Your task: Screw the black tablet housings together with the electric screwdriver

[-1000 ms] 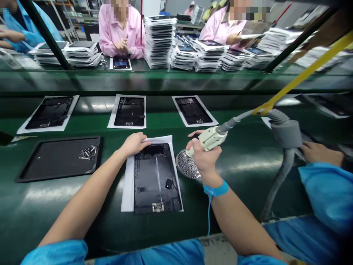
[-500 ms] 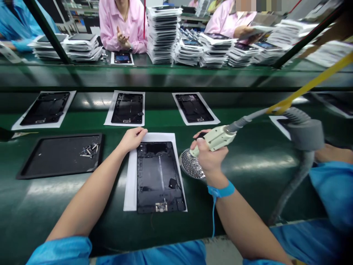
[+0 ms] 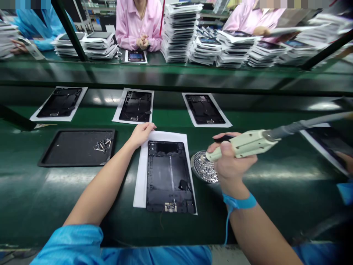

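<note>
My right hand (image 3: 234,165) is wrapped round a pale green electric screwdriver (image 3: 250,142), its cable running off to the right. The driver's nose points down at a round perforated metal screw plate (image 3: 205,167); whether the bit touches it I cannot tell. A blue wrist strap (image 3: 241,202) circles my right wrist. My left hand (image 3: 142,134) is closed at the top left corner of a white sheet (image 3: 140,187), apparently pinching its edge. On that sheet lies an open black tablet housing (image 3: 171,176), with a small circuit board (image 3: 171,207) at its near end.
A black tray (image 3: 77,147) with small metal parts (image 3: 103,144) lies left of my left forearm. Behind are several more tablet housings (image 3: 136,106) on sheets. Stacks of sheets (image 3: 180,35) and co-workers in pink (image 3: 139,25) are beyond a rail. Another person's hand (image 3: 346,162) shows at right.
The whole view has shifted, so most things sit further right. In my right hand the screwdriver lies more level, its nose still at the screw plate. My left hand stays at the sheet's corner.
</note>
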Action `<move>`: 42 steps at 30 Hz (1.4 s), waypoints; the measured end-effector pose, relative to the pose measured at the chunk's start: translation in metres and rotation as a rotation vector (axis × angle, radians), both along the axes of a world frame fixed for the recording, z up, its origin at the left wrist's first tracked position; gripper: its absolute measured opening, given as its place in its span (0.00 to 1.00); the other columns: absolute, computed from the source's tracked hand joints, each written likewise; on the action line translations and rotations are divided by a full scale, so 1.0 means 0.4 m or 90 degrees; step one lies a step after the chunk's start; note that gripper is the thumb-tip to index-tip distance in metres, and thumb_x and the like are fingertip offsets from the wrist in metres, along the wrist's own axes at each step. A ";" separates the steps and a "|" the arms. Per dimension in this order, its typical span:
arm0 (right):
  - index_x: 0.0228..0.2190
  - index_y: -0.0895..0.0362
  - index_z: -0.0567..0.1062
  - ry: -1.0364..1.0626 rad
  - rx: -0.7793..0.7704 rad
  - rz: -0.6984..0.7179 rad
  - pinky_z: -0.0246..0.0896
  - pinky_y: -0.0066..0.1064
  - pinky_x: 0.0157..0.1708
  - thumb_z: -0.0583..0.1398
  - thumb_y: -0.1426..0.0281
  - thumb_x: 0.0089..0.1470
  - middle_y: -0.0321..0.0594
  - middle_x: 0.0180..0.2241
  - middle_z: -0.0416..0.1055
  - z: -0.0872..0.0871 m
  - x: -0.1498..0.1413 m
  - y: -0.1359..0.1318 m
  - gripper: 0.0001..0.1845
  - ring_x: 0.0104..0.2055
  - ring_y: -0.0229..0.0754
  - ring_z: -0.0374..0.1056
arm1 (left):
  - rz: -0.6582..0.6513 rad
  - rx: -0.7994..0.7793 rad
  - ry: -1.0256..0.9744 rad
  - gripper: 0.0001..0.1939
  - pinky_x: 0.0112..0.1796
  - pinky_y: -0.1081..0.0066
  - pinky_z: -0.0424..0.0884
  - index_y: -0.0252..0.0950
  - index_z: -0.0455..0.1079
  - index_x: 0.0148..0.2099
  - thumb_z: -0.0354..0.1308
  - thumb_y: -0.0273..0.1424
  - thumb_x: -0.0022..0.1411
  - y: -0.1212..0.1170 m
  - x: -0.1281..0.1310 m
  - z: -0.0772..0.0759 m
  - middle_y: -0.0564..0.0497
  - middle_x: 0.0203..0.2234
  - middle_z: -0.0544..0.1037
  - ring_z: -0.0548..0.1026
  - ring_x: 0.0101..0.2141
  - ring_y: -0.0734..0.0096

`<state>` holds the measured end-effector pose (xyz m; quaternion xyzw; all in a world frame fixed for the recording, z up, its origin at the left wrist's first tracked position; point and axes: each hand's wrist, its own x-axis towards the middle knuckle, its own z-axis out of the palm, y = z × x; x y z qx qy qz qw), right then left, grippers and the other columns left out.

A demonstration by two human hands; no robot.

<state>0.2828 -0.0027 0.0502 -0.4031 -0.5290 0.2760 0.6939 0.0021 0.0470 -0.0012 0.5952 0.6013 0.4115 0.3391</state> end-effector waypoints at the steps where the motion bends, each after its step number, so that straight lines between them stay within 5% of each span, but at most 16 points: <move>1: 0.35 0.55 0.74 0.020 0.011 0.006 0.63 0.32 0.16 0.67 0.64 0.52 0.35 0.30 0.75 0.009 -0.006 -0.008 0.11 0.17 0.37 0.69 | 0.005 0.000 -0.011 0.20 0.47 0.66 0.71 0.36 0.78 0.39 0.50 0.43 0.68 0.002 0.000 -0.001 0.49 0.36 0.83 0.78 0.41 0.62; 7: 0.40 0.53 0.74 0.060 0.005 0.186 0.68 0.32 0.17 0.66 0.64 0.56 0.36 0.34 0.75 0.028 -0.062 -0.097 0.11 0.19 0.36 0.71 | 0.004 -0.001 -0.049 0.19 0.45 0.67 0.71 0.35 0.77 0.39 0.50 0.41 0.68 0.004 0.002 0.003 0.49 0.34 0.83 0.78 0.39 0.64; 16: 0.50 0.49 0.74 0.051 -0.048 0.440 0.71 0.34 0.21 0.64 0.64 0.61 0.40 0.40 0.74 -0.025 -0.090 -0.224 0.16 0.24 0.37 0.72 | -0.013 0.013 -0.043 0.17 0.45 0.69 0.70 0.33 0.78 0.40 0.51 0.37 0.69 0.000 0.015 0.005 0.50 0.34 0.82 0.77 0.38 0.67; 25: 0.51 0.47 0.73 0.003 -0.130 0.469 0.70 0.35 0.23 0.63 0.58 0.62 0.39 0.41 0.71 -0.012 -0.069 -0.295 0.17 0.24 0.36 0.71 | -0.032 0.042 -0.044 0.16 0.44 0.67 0.68 0.34 0.75 0.34 0.51 0.35 0.69 0.014 0.026 -0.015 0.49 0.34 0.81 0.76 0.38 0.68; 36: 0.52 0.48 0.74 -0.016 -0.135 0.507 0.72 0.38 0.25 0.64 0.60 0.61 0.40 0.38 0.71 -0.029 -0.057 -0.305 0.18 0.25 0.39 0.71 | -0.035 0.045 -0.043 0.16 0.44 0.66 0.68 0.34 0.74 0.33 0.50 0.35 0.70 0.010 0.029 -0.013 0.49 0.33 0.80 0.75 0.36 0.68; 42: 0.52 0.46 0.74 -0.072 -0.116 0.508 0.73 0.40 0.27 0.64 0.62 0.60 0.39 0.31 0.73 -0.036 -0.057 -0.314 0.18 0.27 0.43 0.72 | -0.068 0.038 0.082 0.13 0.44 0.66 0.69 0.35 0.76 0.39 0.53 0.37 0.68 -0.007 0.038 -0.005 0.48 0.36 0.81 0.77 0.39 0.64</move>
